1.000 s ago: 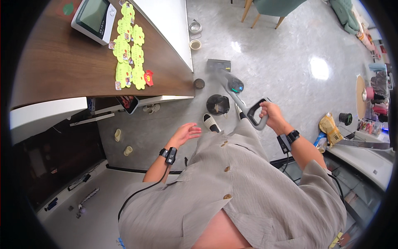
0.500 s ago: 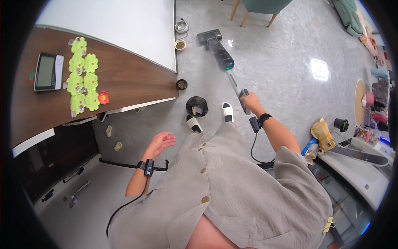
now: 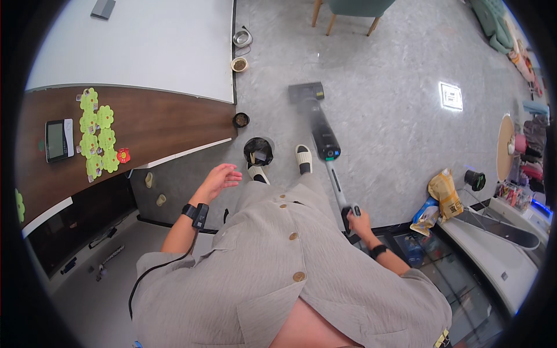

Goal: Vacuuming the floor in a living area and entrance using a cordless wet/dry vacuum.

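My right hand (image 3: 361, 222) is wrapped round the handle of an upright floor cleaner (image 3: 322, 129), low beside my right hip. The cleaner's grey tube slants forward to a dark body, and its wide flat head (image 3: 306, 91) rests on the grey tiled floor ahead of my feet. My left hand (image 3: 221, 178) hangs free in the air with its fingers stretched out, holding nothing. Nearest to it is a small bin (image 3: 259, 152) with a black liner, standing by my left slipper (image 3: 258, 173). My right slipper (image 3: 303, 159) is flat on the floor.
Pet bowls (image 3: 239, 64) and a small dark pot (image 3: 241, 120) stand along the white wall and dark wooden surface (image 3: 174, 113) at left. A green chair (image 3: 354, 7) is far ahead. Yellow and blue bags (image 3: 444, 194) sit at right, beside a white unit (image 3: 499, 255).
My right hand has drawn the floor cleaner back toward me, its head now nearer my feet. The left hand stays raised and open, slightly higher in the picture.
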`<state>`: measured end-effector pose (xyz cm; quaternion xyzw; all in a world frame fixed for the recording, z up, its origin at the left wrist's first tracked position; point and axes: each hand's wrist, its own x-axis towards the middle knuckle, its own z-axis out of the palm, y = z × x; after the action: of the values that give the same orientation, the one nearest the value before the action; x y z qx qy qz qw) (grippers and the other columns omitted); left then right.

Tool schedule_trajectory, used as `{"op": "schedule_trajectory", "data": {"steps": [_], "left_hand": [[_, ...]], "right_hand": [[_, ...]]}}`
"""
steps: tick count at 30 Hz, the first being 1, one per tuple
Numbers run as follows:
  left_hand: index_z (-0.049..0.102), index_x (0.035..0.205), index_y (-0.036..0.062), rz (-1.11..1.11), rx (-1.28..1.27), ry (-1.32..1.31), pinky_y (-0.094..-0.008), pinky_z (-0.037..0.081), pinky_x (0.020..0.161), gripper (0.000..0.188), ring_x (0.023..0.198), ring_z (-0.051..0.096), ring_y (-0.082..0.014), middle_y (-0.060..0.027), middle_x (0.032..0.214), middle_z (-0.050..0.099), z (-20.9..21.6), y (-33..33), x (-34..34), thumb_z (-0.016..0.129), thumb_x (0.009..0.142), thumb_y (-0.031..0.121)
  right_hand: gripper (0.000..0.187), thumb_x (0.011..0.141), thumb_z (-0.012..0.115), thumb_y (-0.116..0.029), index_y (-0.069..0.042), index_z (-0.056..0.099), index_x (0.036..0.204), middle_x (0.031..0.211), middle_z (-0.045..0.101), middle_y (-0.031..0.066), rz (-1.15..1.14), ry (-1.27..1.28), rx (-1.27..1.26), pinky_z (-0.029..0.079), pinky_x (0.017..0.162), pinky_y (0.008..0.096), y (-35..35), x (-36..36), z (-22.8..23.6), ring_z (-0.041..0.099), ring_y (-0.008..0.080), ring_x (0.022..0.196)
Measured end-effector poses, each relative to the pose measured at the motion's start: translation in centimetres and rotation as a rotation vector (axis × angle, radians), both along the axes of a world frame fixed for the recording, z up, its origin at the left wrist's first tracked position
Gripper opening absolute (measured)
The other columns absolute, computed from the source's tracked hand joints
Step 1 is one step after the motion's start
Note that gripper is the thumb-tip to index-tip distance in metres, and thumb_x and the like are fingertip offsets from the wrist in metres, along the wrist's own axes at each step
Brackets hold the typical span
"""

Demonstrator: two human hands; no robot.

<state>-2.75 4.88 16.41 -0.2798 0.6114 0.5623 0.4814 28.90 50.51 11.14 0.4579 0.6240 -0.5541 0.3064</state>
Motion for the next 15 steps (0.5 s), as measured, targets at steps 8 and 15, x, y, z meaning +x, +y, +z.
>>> {"op": "schedule_trajectory", "data": {"steps": [8,15], "left_hand": [[0.054,0.123,0.0017,0.089,-0.021,0.079,-0.0388,0.057,0.089,0.029,0.102,0.067,-0.0263,-0.0175,0.111,0.066,0.8,0.8,0.2,0.052,0.102,0.022],[0.056,0.120,0.0006,0.067,-0.236,0.336,-0.0365,0.057,0.084,0.026,0.097,0.068,-0.0244,-0.0161,0.110,0.067,2.5,-1.8,2.8,0.054,0.100,0.017]], "right_hand": [[0.005,0.084,0.067,-0.008,-0.004,0.064,0.083,0.068,0.058,0.0016,-0.277,0.094,-0.053,0.042,0.049,0.0288,1.8,-1.2,1.5,0.054,0.0118,0.056],[0.016,0.088,0.063,-0.011,-0.005,0.059,0.075,0.055,0.050,0.0029,-0.331,0.301,-0.127,0.044,0.044,0.0344,5.5,-16.3,-6.3,0.049,0.0156,0.045]]}}
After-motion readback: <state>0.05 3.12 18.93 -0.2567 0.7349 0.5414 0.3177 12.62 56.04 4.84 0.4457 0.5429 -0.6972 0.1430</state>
